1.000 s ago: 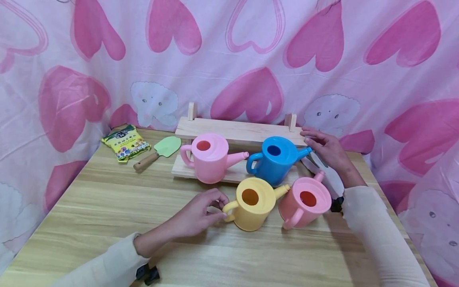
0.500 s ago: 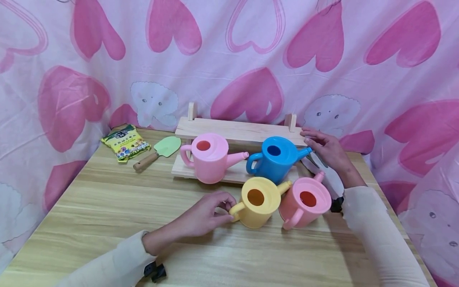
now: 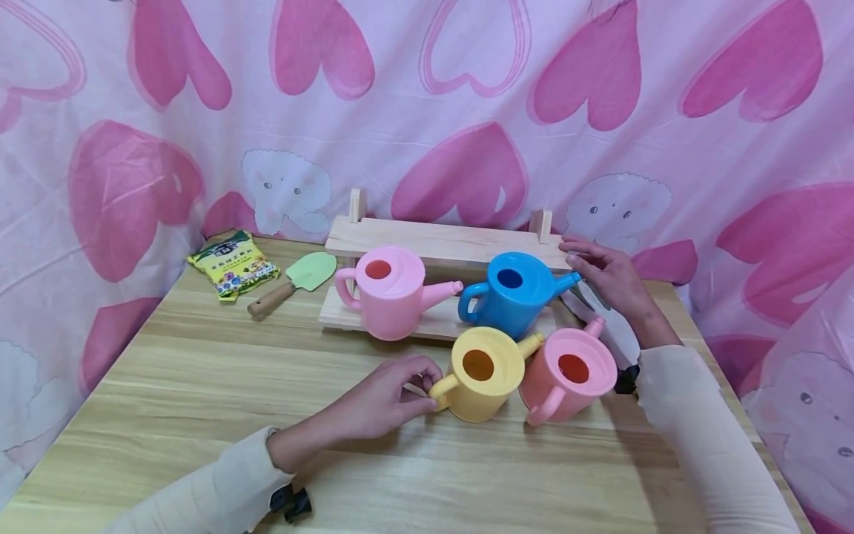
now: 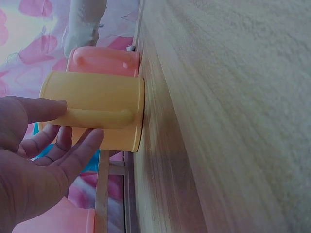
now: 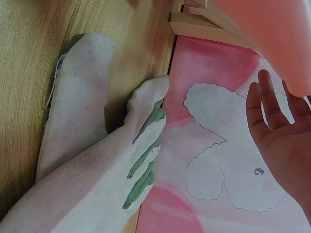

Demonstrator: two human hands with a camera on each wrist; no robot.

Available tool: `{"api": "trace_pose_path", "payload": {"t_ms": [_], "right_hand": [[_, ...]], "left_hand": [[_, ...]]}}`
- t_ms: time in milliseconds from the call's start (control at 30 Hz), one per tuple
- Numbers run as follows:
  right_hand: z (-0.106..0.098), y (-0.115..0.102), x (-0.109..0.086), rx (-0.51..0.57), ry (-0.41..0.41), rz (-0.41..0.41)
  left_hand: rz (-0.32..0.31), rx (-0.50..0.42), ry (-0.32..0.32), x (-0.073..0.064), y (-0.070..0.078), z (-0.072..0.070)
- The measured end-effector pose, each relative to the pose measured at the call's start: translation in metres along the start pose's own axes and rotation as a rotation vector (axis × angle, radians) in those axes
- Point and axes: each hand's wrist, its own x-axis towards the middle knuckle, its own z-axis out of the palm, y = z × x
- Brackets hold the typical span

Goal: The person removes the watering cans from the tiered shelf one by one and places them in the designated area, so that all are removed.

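Observation:
A yellow watering can (image 3: 485, 389) stands upright on the wooden table, spout to the right. My left hand (image 3: 380, 399) pinches its handle (image 4: 97, 118) between thumb and fingers. Beside it, close by the spout, stands a coral-pink watering can (image 3: 567, 393). On the lower board of a small wooden shelf are a light pink watering can (image 3: 394, 304) and a blue watering can (image 3: 512, 308). My right hand (image 3: 614, 289) rests with its fingertips at the right end of the upper board (image 3: 447, 236), near the blue spout; the blue can partly hides the lower board.
White work gloves (image 5: 82, 97) with green-striped fingers lie right of the shelf, partly under my right arm. At the left back lie a yellow packet (image 3: 235, 267) and a green trowel (image 3: 310, 272) with a wooden handle. A pink heart-print curtain (image 3: 467, 59) hangs behind the table.
My left hand has moved the yellow watering can a little to the right and slightly back, closer to the coral-pink one; it has barely moved in the last half second. My right hand has stayed put.

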Motion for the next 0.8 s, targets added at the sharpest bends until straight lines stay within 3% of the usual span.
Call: {"api": "trace_pose_path", "payload": {"t_ms": [333, 433, 800], "right_hand": [[-0.001, 0.001, 0.000, 0.009, 0.005, 0.006], [0.000, 0.001, 0.001, 0.013, 0.001, 0.014], [0.001, 0.005, 0.001, 0.026, 0.000, 0.016]], "left_hand": [[0.000, -0.006, -0.017, 0.001, 0.000, -0.001], [0.002, 0.035, -0.017, 0.000, 0.001, -0.004], [0.040, 0.210, 0.128, -0.015, 0.018, -0.025]]}}
